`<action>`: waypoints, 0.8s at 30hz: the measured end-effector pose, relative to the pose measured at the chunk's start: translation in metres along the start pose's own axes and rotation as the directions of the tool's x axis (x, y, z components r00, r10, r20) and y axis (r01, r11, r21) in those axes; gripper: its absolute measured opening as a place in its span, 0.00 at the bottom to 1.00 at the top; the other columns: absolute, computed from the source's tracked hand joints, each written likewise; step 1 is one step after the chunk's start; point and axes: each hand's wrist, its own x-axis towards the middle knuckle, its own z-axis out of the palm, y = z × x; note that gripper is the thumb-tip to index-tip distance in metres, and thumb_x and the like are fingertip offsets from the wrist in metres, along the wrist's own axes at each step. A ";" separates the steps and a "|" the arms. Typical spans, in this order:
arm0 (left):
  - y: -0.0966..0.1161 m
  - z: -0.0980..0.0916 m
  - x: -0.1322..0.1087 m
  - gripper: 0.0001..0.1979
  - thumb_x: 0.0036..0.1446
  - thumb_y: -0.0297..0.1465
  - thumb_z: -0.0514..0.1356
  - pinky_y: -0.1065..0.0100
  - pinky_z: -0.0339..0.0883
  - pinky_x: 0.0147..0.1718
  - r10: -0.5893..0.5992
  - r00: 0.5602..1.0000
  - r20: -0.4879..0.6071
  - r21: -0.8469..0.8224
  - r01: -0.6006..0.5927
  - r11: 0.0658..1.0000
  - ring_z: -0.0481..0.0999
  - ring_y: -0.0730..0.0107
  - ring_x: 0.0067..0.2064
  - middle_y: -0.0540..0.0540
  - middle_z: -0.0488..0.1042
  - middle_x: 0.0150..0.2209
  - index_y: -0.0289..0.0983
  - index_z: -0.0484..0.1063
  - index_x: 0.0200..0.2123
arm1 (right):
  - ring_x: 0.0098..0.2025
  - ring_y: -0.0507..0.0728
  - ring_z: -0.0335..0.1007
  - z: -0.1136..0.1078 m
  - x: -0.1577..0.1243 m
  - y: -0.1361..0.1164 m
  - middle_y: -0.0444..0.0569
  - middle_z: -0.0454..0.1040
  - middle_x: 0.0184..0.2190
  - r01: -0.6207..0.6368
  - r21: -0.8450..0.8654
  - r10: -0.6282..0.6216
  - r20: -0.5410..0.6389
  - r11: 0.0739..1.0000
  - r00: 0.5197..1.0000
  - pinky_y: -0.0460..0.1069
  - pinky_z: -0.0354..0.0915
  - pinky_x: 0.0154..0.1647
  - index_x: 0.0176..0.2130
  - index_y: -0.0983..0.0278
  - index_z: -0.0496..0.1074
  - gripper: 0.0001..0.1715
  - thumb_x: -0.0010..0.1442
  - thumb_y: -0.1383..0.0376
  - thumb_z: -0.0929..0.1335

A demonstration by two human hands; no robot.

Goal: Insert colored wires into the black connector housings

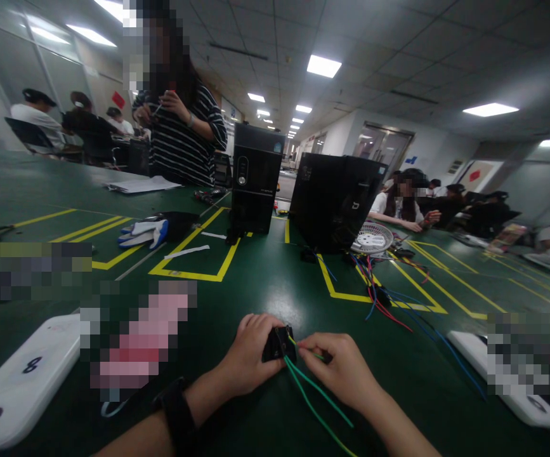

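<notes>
The left hand (250, 353) is clasping the block (277, 346); the right hand (339, 363), just right, is pinching a wire (292, 341) slanting far-left toward it.

Between the fingers (245, 325), a black block (277, 347) that looks like hard plastic; below the fingertips, green wires (322, 392) with a smooth plastic-looking coating. Beneath and beyond the fingers, a smooth dark green tabletop (250, 289) with a soft sheen. Farther out, a smooth-cased black computer tower (256, 181), paper sheets (141, 185) and a cloth glove (146, 231). Left of the fingers, a smooth, faintly glossy white device (30, 374), apparently plastic
</notes>
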 end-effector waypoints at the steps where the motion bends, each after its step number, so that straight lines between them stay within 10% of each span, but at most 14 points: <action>1: 0.000 0.000 0.000 0.19 0.49 0.29 0.63 0.55 0.53 0.50 0.004 1.000 0.002 -0.004 -0.004 1.000 0.67 0.60 0.45 0.48 0.69 0.42 0.42 0.62 0.44 | 0.23 0.50 0.64 -0.002 0.000 0.000 0.43 0.72 0.21 -0.015 -0.022 0.015 -0.017 1.000 1.000 0.44 0.55 0.25 0.33 0.62 0.77 0.10 0.58 0.64 0.65; 24: 0.000 0.001 0.000 0.19 0.49 0.31 0.63 0.54 0.53 0.51 -0.012 1.000 0.011 0.010 0.011 1.000 0.68 0.59 0.45 0.48 0.69 0.42 0.42 0.63 0.44 | 0.20 0.48 0.54 0.000 -0.002 0.003 0.38 0.61 0.16 -0.108 0.193 0.087 0.115 0.975 0.990 0.43 0.50 0.22 0.34 0.63 0.77 0.10 0.57 0.61 0.67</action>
